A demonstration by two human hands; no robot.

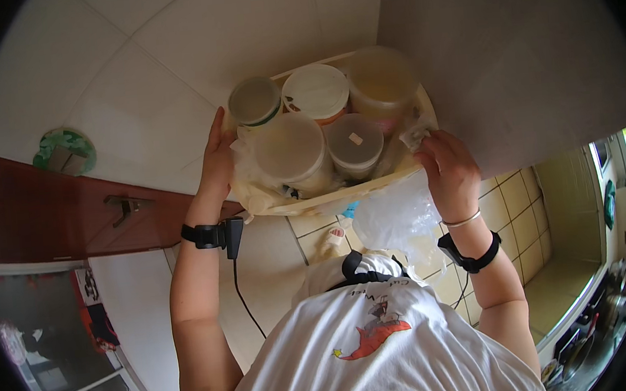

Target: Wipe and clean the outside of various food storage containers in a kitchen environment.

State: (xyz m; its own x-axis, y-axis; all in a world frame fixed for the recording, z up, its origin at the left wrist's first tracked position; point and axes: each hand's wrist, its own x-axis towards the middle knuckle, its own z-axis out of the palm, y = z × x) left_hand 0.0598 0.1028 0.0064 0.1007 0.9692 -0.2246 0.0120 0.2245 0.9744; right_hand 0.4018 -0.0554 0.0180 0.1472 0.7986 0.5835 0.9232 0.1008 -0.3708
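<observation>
A cream plastic basket [341,193] full of lidded plastic jars is in front of me, between both hands. My left hand [218,162] presses along its left side, with the fingers pointing up. My right hand [449,165] grips its right front corner, where crumpled clear plastic [414,132] shows at the fingertips. Inside stand a white-lidded tub [316,90], a large jar with amber contents [383,80], a jar with a greenish rim [254,100], a wide jar [289,144] and a jar with a small sticker [354,139]. The basket's underside is hidden.
A clear plastic bag [396,216] hangs below the basket. Ahead are a pale wall [170,96] and a grey panel [502,56] on the right. A red-brown cabinet front [74,208] with a metal handle [126,207] lies left. Below is a tiled floor [264,278].
</observation>
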